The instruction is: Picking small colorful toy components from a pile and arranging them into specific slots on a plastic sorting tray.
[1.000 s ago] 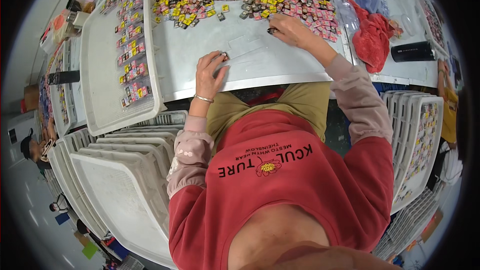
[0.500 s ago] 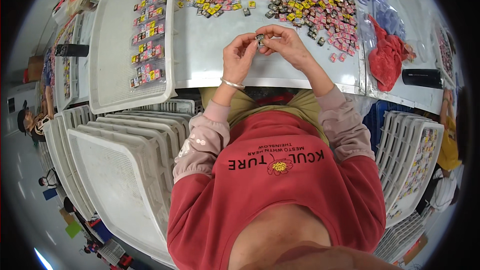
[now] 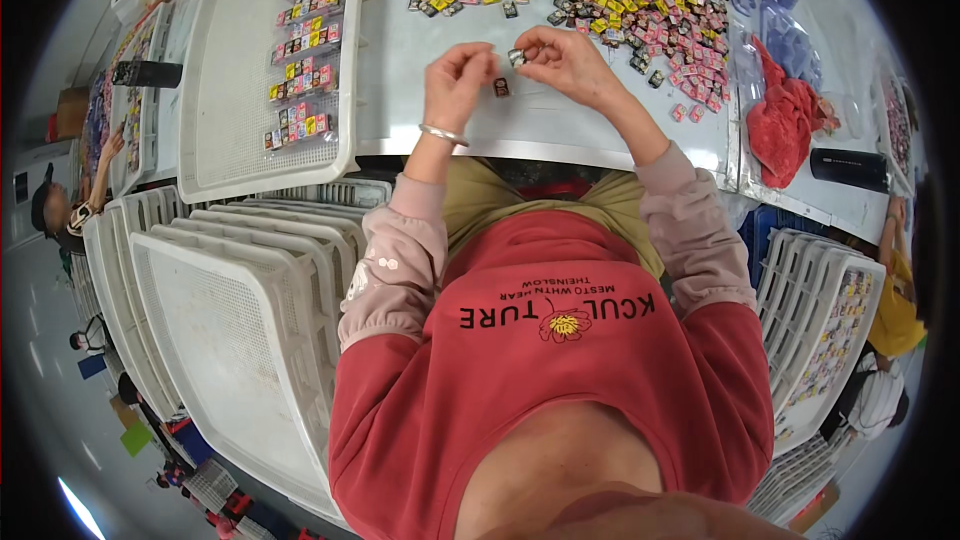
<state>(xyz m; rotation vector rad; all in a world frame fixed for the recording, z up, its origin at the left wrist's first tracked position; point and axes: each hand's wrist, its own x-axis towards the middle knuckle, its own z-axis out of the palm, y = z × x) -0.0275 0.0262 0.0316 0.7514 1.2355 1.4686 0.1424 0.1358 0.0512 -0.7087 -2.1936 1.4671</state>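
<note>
My right hand [image 3: 573,67] pinches a small dark block with a pale, shiny face [image 3: 517,57] between thumb and fingers, above the white table [image 3: 440,130]. Close by on the left, my left hand [image 3: 457,87] has its fingers curled, thumb against fingertips; whatever they hold, if anything, is hidden. A small black block [image 3: 501,87] shows just below the gap between the hands; whether it rests on the table I cannot tell. Beyond them spreads a heap of small pink, yellow and black blocks [image 3: 640,10].
Left of my hands, a white mesh tray [image 3: 225,90] carries a column of clear packs of blocks [image 3: 300,82]. Stacked white trays [image 3: 215,320] stand below it. On the right lie a red cloth [image 3: 780,130] and a black cylinder [image 3: 848,169]. Other people work at both sides.
My hands have come apart, the left one drawing away to the left. The right keeps the small block. A black block now shows below the gap between them. The view has shifted slightly.
</note>
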